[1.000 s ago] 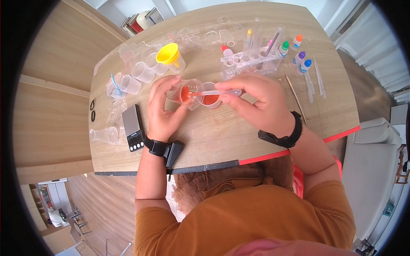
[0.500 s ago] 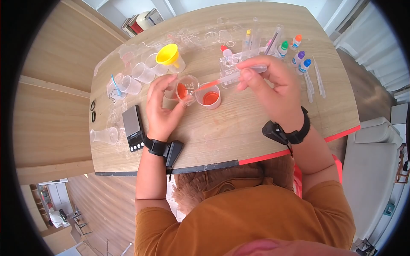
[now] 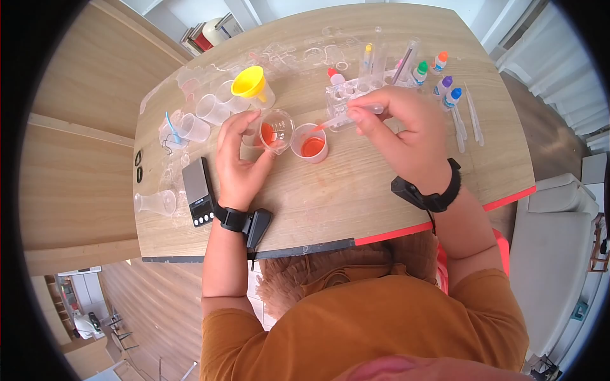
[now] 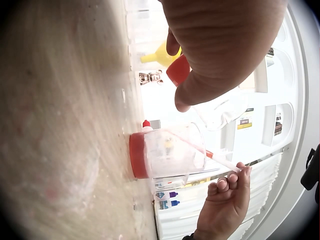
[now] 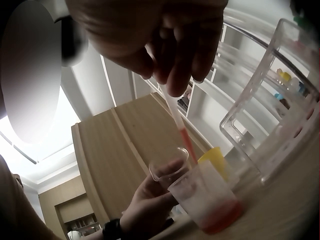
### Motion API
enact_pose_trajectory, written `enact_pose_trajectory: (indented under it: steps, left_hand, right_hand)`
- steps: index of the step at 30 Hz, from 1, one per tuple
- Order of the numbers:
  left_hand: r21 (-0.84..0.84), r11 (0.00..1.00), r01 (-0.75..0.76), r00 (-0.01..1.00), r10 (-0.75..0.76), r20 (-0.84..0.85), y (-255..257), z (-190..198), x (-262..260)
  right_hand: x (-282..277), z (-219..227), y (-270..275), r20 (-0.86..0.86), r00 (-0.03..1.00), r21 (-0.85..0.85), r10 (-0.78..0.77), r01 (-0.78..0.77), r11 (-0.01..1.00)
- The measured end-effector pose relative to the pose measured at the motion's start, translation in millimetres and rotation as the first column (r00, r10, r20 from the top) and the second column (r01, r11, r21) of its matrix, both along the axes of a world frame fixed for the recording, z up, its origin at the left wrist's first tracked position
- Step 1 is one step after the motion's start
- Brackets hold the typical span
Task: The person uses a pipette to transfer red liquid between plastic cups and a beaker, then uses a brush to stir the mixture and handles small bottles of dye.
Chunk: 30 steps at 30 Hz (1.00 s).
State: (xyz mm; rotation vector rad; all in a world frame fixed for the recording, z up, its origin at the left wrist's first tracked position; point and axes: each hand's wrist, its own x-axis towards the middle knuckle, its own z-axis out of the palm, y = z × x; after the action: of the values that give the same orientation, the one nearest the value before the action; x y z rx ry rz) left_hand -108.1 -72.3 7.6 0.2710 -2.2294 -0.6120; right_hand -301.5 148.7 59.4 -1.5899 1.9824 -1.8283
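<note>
My left hand [image 3: 241,159] grips a clear graduated beaker [image 3: 279,120], tilted, with orange-red liquid inside. Right beside it a translucent plastic cup [image 3: 319,152] stands on the table, holding a shallow layer of the same red liquid. Between thumb and fingers, my right hand [image 3: 406,130] pinches a plastic dropper [image 3: 340,119]. Red liquid fills the lower stem of the dropper [image 5: 185,137], and its tip points down into the cup's mouth. In the left wrist view the cup [image 4: 167,152] shows its red bottom layer.
Behind the right hand stands a clear test tube rack [image 3: 337,95] with tubes. Dropper bottles, such as a blue-capped one [image 3: 452,96], are at the right. A yellow funnel [image 3: 248,81], several empty cups [image 3: 213,109], a black scale [image 3: 199,190] and a flask [image 3: 155,202] lie leftward.
My right hand has drawn the dropper out of the beaker and carried its tip rightward to the cup, with red liquid now in the stem. The left hand has barely moved.
</note>
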Motion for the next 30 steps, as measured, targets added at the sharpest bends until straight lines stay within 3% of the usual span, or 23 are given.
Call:
enact_pose_trajectory:
  steps: [15, 18, 20, 24, 26, 30]
  left_hand:
    - [0.009, 1.000, 0.009, 1.000, -0.009, 0.008, 1, 1, 0]
    - [0.000, 1.000, 0.010, 1.000, -0.010, 0.000, 1, 1, 0]
    - [0.005, 1.000, 0.016, 1.000, -0.016, -0.003, 1, 2, -1]
    - [0.001, 1.000, 0.023, 1.000, -0.023, -0.004, 3, 3, 0]
    - [0.012, 0.999, 0.044, 0.999, -0.044, 0.017, 5, 6, 2]
    - [0.004, 0.998, 0.063, 0.998, -0.063, 0.008, 6, 8, 2]
  right_hand:
    - [2, -3, -2, -0.020, 1.000, 0.019, -0.017, 0.017, 1.000]
    - [0, -4, -1, -0.029, 0.999, -0.081, 0.019, -0.021, 0.996]
    - [2, 0, 2, 0.140, 0.989, -0.132, 0.037, -0.019, 0.991]
    - [2, 0, 2, 0.166, 0.981, -0.153, 0.104, -0.078, 0.985]
    - [5, 1, 1, -0.043, 0.988, -0.062, 0.148, -0.151, 0.987]
    - [10, -1, -3, -0.095, 0.979, 0.040, 0.183, -0.180, 0.983]
